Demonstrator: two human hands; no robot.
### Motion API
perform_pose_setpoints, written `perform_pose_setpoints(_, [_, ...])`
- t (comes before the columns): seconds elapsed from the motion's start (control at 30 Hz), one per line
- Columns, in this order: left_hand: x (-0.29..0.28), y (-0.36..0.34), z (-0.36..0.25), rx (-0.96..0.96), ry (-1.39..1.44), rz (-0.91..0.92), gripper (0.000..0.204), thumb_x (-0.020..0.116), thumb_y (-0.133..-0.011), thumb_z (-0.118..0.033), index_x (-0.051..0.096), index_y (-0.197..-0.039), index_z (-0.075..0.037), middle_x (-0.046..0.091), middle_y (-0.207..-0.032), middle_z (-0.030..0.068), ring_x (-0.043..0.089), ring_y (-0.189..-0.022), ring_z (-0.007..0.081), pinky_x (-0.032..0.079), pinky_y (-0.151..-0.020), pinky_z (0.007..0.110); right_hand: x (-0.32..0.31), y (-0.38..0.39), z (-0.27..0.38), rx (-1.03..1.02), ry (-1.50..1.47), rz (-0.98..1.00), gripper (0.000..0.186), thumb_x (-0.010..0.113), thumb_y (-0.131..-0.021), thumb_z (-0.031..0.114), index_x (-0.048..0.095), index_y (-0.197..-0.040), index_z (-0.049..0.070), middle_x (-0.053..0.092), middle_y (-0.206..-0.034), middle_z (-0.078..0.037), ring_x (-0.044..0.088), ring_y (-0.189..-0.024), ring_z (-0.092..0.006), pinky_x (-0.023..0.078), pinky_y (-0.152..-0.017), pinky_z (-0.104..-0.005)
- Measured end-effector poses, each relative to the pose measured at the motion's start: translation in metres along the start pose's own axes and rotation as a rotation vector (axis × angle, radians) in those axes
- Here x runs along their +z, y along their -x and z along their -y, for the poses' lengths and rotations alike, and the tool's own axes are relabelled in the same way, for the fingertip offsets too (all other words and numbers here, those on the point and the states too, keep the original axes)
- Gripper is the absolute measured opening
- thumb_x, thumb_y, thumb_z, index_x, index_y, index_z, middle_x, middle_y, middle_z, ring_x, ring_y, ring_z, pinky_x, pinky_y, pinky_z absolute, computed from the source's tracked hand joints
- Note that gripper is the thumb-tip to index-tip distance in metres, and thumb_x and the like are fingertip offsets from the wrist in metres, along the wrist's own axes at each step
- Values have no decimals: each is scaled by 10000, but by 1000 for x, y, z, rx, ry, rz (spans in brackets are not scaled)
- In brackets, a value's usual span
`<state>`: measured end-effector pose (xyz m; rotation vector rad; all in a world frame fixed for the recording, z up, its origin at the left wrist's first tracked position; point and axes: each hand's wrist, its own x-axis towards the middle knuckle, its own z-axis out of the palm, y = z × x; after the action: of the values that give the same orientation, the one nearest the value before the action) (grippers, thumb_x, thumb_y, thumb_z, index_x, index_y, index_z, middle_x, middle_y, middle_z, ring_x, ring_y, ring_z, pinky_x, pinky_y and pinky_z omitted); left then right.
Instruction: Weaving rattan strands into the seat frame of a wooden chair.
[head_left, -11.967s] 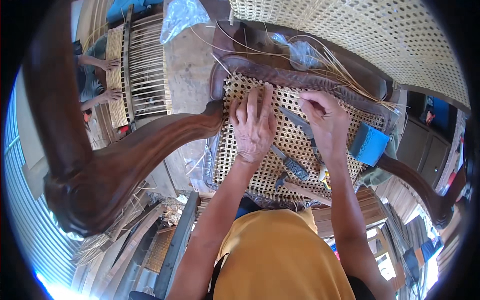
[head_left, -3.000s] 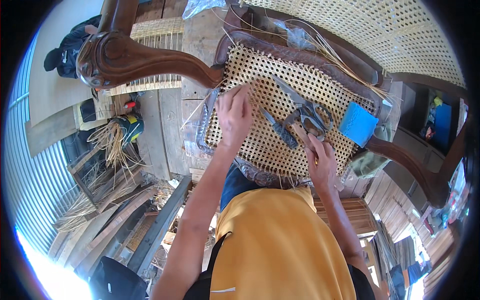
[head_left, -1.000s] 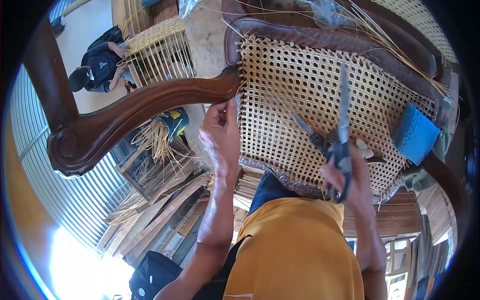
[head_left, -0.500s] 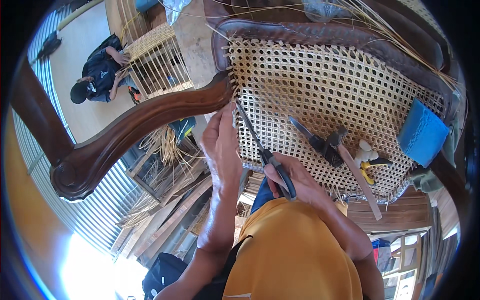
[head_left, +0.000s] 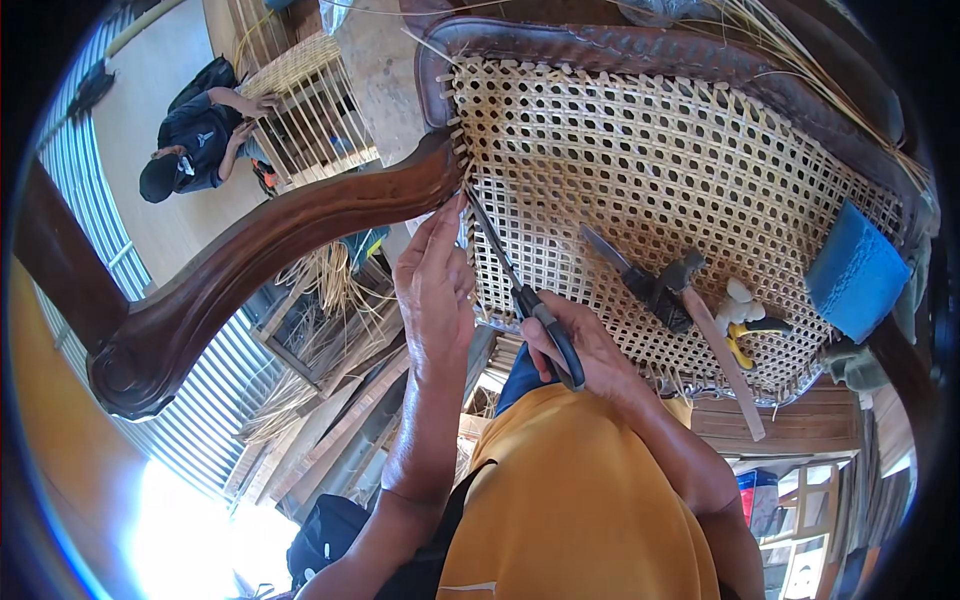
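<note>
A woven cane panel (head_left: 560, 190) in a dark carved wooden chair frame (head_left: 620, 45) lies in front of me. My right hand (head_left: 585, 345) grips scissors (head_left: 500, 250) by their black and grey handles. Their long blades point up and left, with the tips at the panel's left edge beside the curved wooden arm (head_left: 300, 220). Just there, my left hand (head_left: 435, 270) is closed in a pinch on what looks like a thin cane strand, mostly hidden by the fingers.
On the cane rest a knife (head_left: 610, 250), a hammer (head_left: 710, 340), yellow-and-black pliers (head_left: 745, 340), a pale lumpy piece (head_left: 738, 303) and a blue sponge block (head_left: 858, 272). Loose cane strands (head_left: 790, 65) lie at upper right. A person (head_left: 200, 140) works on another cane piece at upper left.
The view has shifted slightly, so the chair sits a little higher. Both hands stay at the same edge; the left hand's fingers have shifted slightly, and the scissor tips remain beside them.
</note>
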<state>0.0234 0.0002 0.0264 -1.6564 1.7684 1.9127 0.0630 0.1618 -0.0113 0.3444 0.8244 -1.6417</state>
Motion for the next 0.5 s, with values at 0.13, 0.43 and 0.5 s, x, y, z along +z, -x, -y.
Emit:
perform_pose_setpoints(0.13, [-5,-3,3,1,33,34,296,626,-936,-122,600,-1183,38,410,-592,-86,264,-436,-2,168,-397,185,1,-4,0,3,-4,-13,523,593,-874,609,510,-840,93,503,-608,21,509,-534,-78,371,-502,-223])
perform_pose_setpoints(0.43, [-11,-7,6,27,2,25,215,632,-930,-94,665,-1122,-2,477,-631,-105,260,-452,-18,179,-411,184,3,-9,-8,3,7,-14,456,585,-906,541,509,-834,96,500,-602,25,501,-522,-70,377,-499,-222])
perform_pose_setpoints(0.5, [-9,-7,5,34,-9,18,221,635,-928,-95,665,-1125,0,509,-654,-98,261,-452,-17,184,-412,182,3,-11,-11,-1,16,-17,453,585,-908,535,510,-834,95,500,-602,25,500,-518,-71,382,-499,-224])
